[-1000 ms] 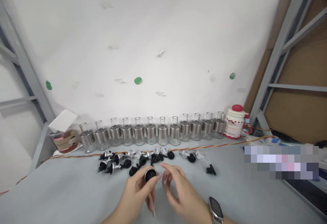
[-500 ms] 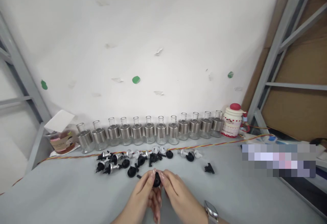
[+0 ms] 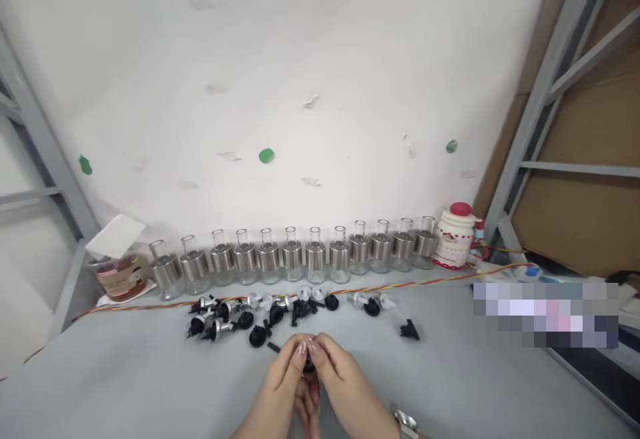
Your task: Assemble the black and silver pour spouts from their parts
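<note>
My left hand (image 3: 285,375) and my right hand (image 3: 336,375) meet at the front middle of the grey table, both closed on one small round black cap (image 3: 309,363). Both thumbs press together over its top, so most of it is covered. Just beyond my fingers a thin black strip (image 3: 273,347) lies on the table. Further back are a loose black cap (image 3: 257,336), a cluster of silver-and-black pourer spouts (image 3: 216,329) and some clear plastic pieces (image 3: 319,293). A black part (image 3: 409,329) lies apart to the right.
Several glass bottles (image 3: 315,259) with metal sleeves line the wall. A red and yellow twisted cord (image 3: 400,287) runs in front of them. A lidded plastic tub (image 3: 123,280) stands at the left end, a white jar with a red knob (image 3: 453,239) at the right.
My thumbs have come together over the black cap, hiding more of it. My right wrist, with its watch, has shifted slightly left and turned.
</note>
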A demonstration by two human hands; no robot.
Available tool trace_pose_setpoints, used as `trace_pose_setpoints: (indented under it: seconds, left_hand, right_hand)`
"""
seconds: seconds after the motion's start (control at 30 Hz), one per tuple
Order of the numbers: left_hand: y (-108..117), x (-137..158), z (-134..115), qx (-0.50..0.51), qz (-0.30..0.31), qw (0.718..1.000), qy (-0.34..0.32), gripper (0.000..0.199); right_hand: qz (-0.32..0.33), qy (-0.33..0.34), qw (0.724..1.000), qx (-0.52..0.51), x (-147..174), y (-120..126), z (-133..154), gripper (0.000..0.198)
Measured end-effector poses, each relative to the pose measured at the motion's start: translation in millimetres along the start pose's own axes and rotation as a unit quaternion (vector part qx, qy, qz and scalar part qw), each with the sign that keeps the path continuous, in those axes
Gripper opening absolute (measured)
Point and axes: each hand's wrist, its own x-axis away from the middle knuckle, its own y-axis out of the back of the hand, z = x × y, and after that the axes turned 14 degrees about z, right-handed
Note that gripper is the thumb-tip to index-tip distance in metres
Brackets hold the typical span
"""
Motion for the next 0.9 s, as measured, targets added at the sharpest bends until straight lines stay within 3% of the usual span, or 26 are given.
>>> trace_pose_setpoints:
  seconds: [0.4, 0.53, 0.73, 0.9]
  left_hand:
    - [4.4, -5.7, 4.1, 0.054, -0.003, 0.998, -0.006, 0.044]
    - [0.9, -4.7, -7.6, 0.106, -0.003, 0.993, 0.05, 0.047]
    - [-2.9, -2.7, -19.0, 0.152, 0.023, 0.986, 0.056, 0.051]
    - [-2.6, -4.4, -16.6, 0.141, 0.02, 0.987, 0.079, 0.06]
  right_hand:
    - [0.031, -0.021, 0.992, -0.121, -8.4, -0.5, -11.9, 0.036]
    - [0.048, -0.036, 0.978, -0.201, -14.8, -0.6, -8.7, 0.047]
    - [0.033, -0.093, 0.974, -0.205, -18.3, 3.1, -7.8, 0.066]
    - [0.017, -0.1, 0.977, -0.189, -17.8, 2.7, -11.8, 0.067]
